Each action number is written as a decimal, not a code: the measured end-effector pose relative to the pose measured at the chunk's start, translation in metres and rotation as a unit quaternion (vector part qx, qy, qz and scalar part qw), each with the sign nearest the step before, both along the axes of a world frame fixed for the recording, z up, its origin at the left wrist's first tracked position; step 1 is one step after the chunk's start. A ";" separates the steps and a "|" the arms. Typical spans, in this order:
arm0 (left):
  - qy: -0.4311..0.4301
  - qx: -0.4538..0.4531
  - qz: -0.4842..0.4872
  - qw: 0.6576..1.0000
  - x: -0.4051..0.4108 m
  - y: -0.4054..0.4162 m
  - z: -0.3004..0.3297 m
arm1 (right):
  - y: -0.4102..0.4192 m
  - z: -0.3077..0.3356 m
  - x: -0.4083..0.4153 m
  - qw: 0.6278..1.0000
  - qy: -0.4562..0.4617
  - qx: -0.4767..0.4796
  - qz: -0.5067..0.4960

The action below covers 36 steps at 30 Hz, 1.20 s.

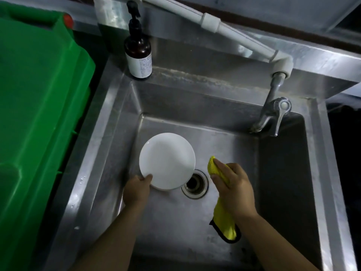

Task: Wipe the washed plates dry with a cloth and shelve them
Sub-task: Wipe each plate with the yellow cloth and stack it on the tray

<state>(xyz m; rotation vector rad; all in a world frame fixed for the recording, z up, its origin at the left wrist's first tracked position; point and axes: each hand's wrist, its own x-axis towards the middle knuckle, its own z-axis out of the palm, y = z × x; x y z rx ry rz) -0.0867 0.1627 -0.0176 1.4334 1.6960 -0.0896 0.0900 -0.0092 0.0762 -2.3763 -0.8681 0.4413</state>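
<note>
Plate [167,160] in the left hand [136,189] — white, round, held over the sink [197,218] near the left wall, above the drain [195,184]. The thumb sits on the near rim and the other fingers are hidden under it, so the hand is curled round the edge. The plate tilts up a little toward the person.

The right hand [233,187] is wrapped round a yellow cloth [224,222]. One end pokes out past the fingertips, and the rest hangs down below the wrist with a dark trim at the bottom. The cloth is just beside the plate but not touching it.

The plate is probably hard and smooth, and it would break if it fell on the steel. If it is wet, it may be slippery too — a firm hold on the rim seems best, with fingers under it for support. It looks light enough for one hand. The cloth is soft and bends any way, so it can be pressed flat on the plate's face and rubbed round.

No water or other dishes show in the sink. A brown bottle [139,49] with a pump stands on the far left corner of the sink's edge. A tap [272,116] hangs over the far right side. A big green bin [39,114] stands to the left of the sink; what is in it cannot be seen.
</note>
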 end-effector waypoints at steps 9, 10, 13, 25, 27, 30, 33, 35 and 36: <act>-0.049 0.001 0.080 0.996 0.003 -0.004 0.001 | 0.000 -0.002 0.000 1.000 -0.012 0.004 0.010; -0.083 -0.006 0.104 0.991 0.003 -0.006 0.003 | 0.000 -0.002 0.000 1.000 -0.012 0.003 0.010; -0.176 -0.050 0.162 0.970 0.008 -0.009 0.010 | 0.001 0.000 -0.001 1.000 -0.009 0.002 0.011; -0.266 -0.169 0.189 0.930 0.026 -0.009 0.019 | -0.010 0.012 0.004 1.000 -0.003 0.006 0.003; -0.275 -0.162 0.193 0.928 0.024 -0.013 0.029 | -0.016 0.021 0.007 1.000 -0.004 0.007 0.003; -0.278 -0.119 0.201 0.932 0.022 -0.018 0.056 | -0.026 0.038 0.013 1.000 -0.015 0.009 0.009; -0.292 -0.049 0.173 0.939 0.019 -0.022 0.094 | -0.037 0.057 0.019 0.999 -0.027 0.025 0.021; -0.302 -0.004 0.147 0.942 0.014 -0.027 0.124 | -0.045 0.070 0.022 0.998 -0.041 0.037 0.036; -0.309 0.023 0.134 0.941 0.012 -0.030 0.141 | -0.049 0.077 0.024 0.997 -0.045 0.043 0.043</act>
